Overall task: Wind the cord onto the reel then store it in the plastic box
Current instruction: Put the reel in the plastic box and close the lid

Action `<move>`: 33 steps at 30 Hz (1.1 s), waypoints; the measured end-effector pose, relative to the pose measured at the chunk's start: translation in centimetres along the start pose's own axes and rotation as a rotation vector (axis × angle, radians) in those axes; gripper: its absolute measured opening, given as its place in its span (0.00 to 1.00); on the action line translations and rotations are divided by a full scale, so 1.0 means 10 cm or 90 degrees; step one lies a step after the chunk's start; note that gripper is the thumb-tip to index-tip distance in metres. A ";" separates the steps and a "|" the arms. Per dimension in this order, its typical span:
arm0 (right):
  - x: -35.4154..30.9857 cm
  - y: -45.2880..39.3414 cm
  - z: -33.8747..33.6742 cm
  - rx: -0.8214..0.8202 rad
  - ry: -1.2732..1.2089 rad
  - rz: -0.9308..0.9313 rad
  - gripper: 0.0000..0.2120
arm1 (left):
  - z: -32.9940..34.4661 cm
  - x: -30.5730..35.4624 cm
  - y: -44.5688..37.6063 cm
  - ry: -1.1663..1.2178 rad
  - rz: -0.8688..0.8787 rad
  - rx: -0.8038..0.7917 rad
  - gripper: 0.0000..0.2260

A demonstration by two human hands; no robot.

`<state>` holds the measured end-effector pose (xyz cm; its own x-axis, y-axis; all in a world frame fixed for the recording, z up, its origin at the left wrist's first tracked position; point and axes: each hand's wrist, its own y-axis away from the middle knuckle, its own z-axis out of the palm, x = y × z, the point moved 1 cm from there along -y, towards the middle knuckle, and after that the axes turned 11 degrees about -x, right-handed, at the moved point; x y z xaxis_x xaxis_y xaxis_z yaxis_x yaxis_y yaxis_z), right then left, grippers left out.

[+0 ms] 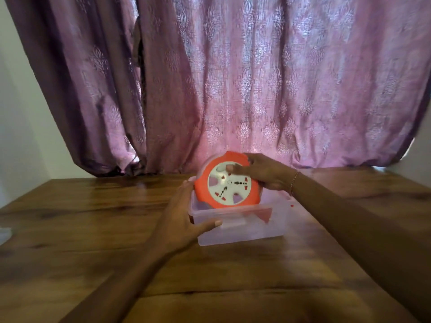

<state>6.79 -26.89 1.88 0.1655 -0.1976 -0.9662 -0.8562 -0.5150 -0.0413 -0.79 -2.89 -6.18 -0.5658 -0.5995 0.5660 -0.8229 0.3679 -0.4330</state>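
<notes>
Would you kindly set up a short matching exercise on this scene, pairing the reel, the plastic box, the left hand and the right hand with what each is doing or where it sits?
Things:
1. reel
2. plastic box
3. left hand
4. right hand

States:
A. grips the orange rim from the far right side
B. stands open on the wooden table
C. tilted, lower edge dipping inside the container
D. steadies the container's near left corner

Pairs: 1-C, 2-B, 3-D, 4-A
</notes>
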 end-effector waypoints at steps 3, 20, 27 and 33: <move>0.15 -0.01 0.03 -0.055 0.019 0.058 0.21 | -0.02 0.01 0.02 0.005 -0.004 0.019 0.38; 0.23 -0.10 0.03 -0.102 0.322 0.272 0.32 | 0.11 -0.26 -0.06 0.020 -0.098 -0.037 0.47; 0.11 -0.08 0.19 0.065 0.667 0.204 0.33 | -0.13 -0.06 0.04 0.018 -0.090 -0.062 0.40; -0.44 -0.35 0.98 0.228 0.738 -0.138 0.27 | -0.80 -0.15 0.32 0.106 -0.218 0.135 0.47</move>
<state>4.24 -16.03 3.74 0.5007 -0.8540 -0.1414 -0.8129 -0.4078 -0.4158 -3.02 4.87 -2.74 -0.2772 -0.5325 0.7998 -0.9455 0.0032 -0.3255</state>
